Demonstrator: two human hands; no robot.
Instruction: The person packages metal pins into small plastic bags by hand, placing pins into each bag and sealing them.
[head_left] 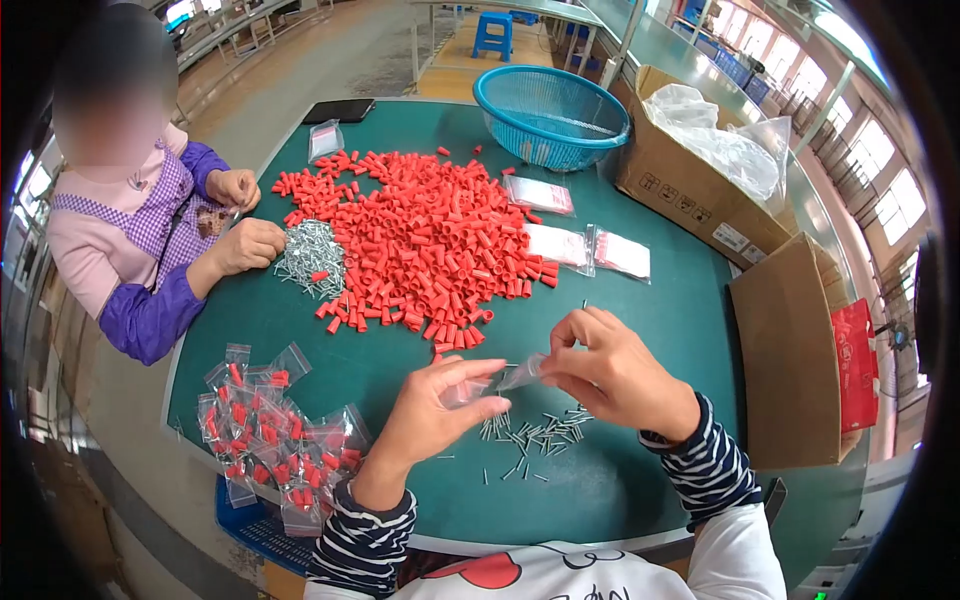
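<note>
A small clear plastic bag [522, 373] stretches between my hands over the green table. My left hand [432, 412] is curled around one end of the bag, the thumb facing the fingers. At the other end, the fingertips of my right hand [603, 372] pinch the plastic. What is inside the bag is hard to make out. Below my hands lies a loose scatter of screws [540, 436]. Just beyond them spreads a big pile of red plastic caps [420, 235]. Left of my left hand, filled bags [275, 430] with red caps are heaped at the table edge.
A person [130, 200] at the left has both hands by another screw pile [312, 262]. Packs of flat bags [620, 254] lie right of the caps. A blue basket [548, 115] stands behind; cardboard boxes [790, 360] line the right side.
</note>
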